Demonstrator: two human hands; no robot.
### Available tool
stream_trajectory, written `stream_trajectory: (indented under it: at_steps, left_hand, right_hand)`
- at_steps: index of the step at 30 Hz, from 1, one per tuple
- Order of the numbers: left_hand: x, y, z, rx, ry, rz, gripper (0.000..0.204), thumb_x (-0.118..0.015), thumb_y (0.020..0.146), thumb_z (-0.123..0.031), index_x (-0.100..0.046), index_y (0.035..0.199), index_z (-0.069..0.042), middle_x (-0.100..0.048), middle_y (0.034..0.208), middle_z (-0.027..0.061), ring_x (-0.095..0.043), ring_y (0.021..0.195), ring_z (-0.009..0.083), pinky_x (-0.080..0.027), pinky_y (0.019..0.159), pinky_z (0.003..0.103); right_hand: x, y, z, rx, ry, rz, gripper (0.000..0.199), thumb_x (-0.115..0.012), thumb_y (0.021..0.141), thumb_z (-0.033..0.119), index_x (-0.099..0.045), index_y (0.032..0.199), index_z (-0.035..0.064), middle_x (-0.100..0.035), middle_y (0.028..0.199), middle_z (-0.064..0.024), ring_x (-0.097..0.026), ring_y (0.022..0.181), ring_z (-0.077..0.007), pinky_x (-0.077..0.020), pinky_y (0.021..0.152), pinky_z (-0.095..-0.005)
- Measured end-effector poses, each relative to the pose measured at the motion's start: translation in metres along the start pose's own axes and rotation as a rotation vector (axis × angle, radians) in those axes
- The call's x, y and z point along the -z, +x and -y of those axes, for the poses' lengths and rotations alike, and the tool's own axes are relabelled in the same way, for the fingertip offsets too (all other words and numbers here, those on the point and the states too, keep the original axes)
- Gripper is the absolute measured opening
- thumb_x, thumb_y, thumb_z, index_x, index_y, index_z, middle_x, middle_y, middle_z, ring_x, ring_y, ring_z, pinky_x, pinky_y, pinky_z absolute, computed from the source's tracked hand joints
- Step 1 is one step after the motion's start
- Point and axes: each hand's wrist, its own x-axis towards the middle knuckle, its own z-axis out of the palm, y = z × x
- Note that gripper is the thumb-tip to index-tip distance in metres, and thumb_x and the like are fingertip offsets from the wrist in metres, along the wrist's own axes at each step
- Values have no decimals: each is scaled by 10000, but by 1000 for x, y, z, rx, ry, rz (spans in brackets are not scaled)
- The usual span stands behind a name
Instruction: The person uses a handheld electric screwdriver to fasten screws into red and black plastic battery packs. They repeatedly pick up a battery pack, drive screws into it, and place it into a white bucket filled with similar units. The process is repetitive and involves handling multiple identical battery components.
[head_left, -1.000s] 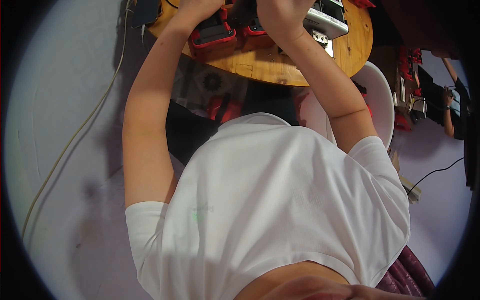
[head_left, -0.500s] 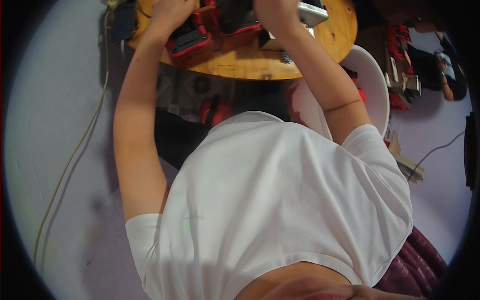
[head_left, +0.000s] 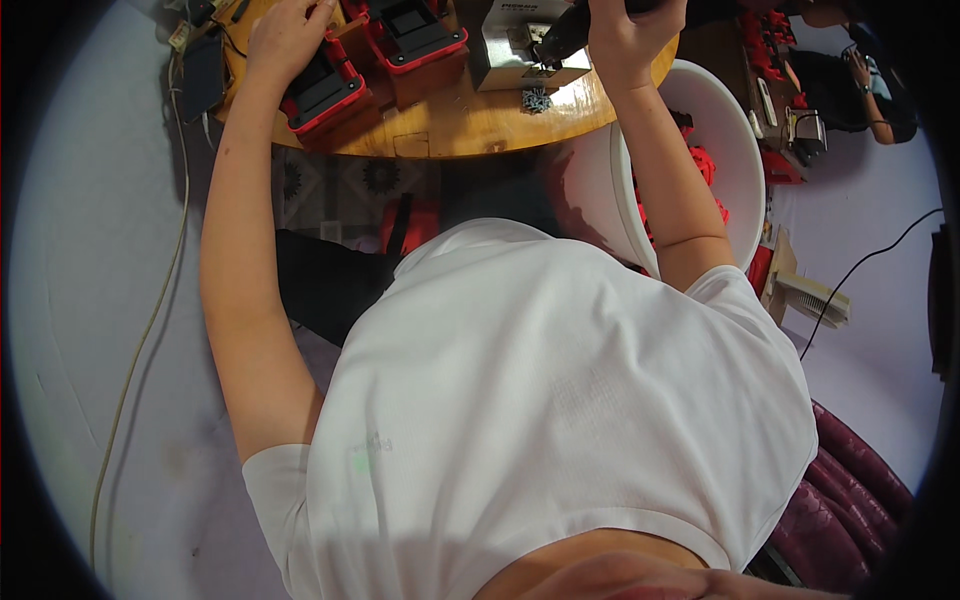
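Observation:
My left hand point(head_left: 285, 42) is by the upper edge, beside a red case with a black panel point(head_left: 328, 92). Its fingers look bent together and are partly cut off, so what they hold, if anything, is unclear. A second red-and-black case point(head_left: 408, 36) lies just to the right. My right hand point(head_left: 632, 42) is closed round a black power screwdriver point(head_left: 568, 36), mostly cut off by the frame. The driver's tip points left and down onto a silvery metal box point(head_left: 500, 62), which looks like a screw feeder. In front of that box is a small heap of screws point(head_left: 536, 99).
The round wooden table point(head_left: 470, 130) ends in a curved edge towards me. Under my right forearm stands a white tub point(head_left: 745, 140) with red parts point(head_left: 703, 165) inside. Another person point(head_left: 865, 85) is at the far right, near more red parts. A cable point(head_left: 165, 290) runs down the left.
The view has shifted, showing more of the table. My right hand has moved right, and the screwdriver's tip now shows at the metal box. My left hand remains near the red cases.

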Motion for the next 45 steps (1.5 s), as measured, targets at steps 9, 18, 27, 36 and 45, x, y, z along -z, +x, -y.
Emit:
stream_trajectory:
  at_steps: [9, 18, 27, 36, 45]
  left_hand:
    - [46, -4, -69, 118, -66, 17, 364, -494, 931, -234, -660, 1203, -59, -687, 989, 168, -641, 922, 327, -496, 842, 411]
    - [41, -4, -66, 110, -126, 9, 385, -482, 938, -285, -653, 1202, -63, -688, 1007, 170, -641, 930, 348, -498, 830, 417]
    - [38, -8, -73, 88, -119, -9, 380, -480, 940, -275, -651, 1210, -69, -688, 999, 164, -639, 928, 344, -496, 834, 417]
    - [35, -7, -67, 71, -104, -27, 375, -478, 942, -264, -649, 1218, -75, -688, 992, 157, -637, 926, 340, -494, 838, 418]
    - [31, -6, -53, 60, -87, -57, 372, -477, 944, -253, -647, 1226, -80, -688, 984, 151, -635, 925, 336, -491, 842, 418]
  right_hand:
    - [-22, 26, 9, -346, 292, 148, 244, -683, 908, 229, -517, 936, 51, -558, 693, -18, -561, 567, -101, -471, 511, -263]
    - [-149, -2, 72, -162, 855, 135, 313, -704, 879, 135, -462, 1051, 35, -571, 805, -45, -573, 631, -109, -483, 562, -258]
    - [-185, -14, 69, -34, 822, 298, 334, -673, 870, 81, -450, 1113, 27, -557, 817, -21, -549, 660, -80, -466, 574, -241]
    - [-210, -14, 76, 45, 838, 386, 430, -694, 845, 117, -452, 1186, 12, -563, 925, -44, -558, 779, -103, -477, 655, -253]
    - [-137, 10, 55, -332, 842, 359, 324, -725, 889, 264, -502, 997, 56, -570, 741, -17, -578, 597, -86, -490, 520, -232]
